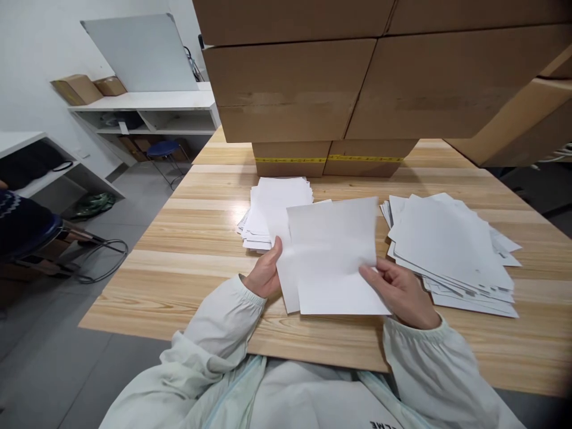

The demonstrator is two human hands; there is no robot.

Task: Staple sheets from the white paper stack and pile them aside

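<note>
Holding one white sheet (335,256) above the wooden table (187,238), long axis running away from us; left hand (266,274) pinches its left edge, right hand (402,292) its right; two paper stacks, left stack (268,208) and right stack (451,250), flank the sheet.

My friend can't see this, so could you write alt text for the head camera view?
Two hands, left and right, hold white sheets above a wooden table, between two paper stacks, left and right. Cardboard boxes are piled behind.
</note>
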